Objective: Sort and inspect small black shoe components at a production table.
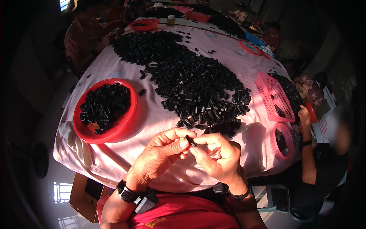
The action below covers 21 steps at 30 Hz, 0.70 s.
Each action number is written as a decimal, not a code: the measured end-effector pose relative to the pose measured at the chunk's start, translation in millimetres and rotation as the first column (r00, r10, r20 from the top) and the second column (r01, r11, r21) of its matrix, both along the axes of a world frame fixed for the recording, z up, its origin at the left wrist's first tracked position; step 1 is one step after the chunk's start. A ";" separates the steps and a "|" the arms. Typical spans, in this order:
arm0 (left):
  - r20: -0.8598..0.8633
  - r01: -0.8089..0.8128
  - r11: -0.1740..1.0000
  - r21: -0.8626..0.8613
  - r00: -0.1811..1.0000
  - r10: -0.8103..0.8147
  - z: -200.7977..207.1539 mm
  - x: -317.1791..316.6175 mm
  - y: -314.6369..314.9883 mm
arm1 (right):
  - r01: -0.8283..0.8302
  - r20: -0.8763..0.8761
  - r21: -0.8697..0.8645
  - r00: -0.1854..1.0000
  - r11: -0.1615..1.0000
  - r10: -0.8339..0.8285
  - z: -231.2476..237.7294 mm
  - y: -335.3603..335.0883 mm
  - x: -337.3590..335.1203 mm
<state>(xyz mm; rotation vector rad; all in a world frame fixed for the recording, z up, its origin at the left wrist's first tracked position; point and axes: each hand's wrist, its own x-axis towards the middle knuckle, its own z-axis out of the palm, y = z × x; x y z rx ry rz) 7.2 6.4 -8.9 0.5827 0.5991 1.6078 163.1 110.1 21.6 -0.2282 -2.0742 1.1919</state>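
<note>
L hand (163, 148) & R hand (219, 155): thumb + fingertips of each pinched on one small black piece (190, 141), held up over near edge of surface (114, 164). Piece prob. light, stiff, a bit slick, not very fragile; best held by its sides, nr the ends. Long axis appears to slope upper L to lower R; can't tell which end is front. Beyond: black pile (190, 84), mid-surface. Red bowl (134, 108) nr L edge, pink basket (263, 91) nr R edge.

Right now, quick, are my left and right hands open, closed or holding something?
Left hand: closed in a pinch, holding a small black piece.
Right hand: closed in a pinch on the same small black piece.
</note>
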 end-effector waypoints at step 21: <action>-0.002 0.082 0.994 -0.068 0.997 -0.083 10.8 3.0 -4.5 | 0.117 0.162 0.350 0.970 0.929 -0.183 1.0 7.1 1.2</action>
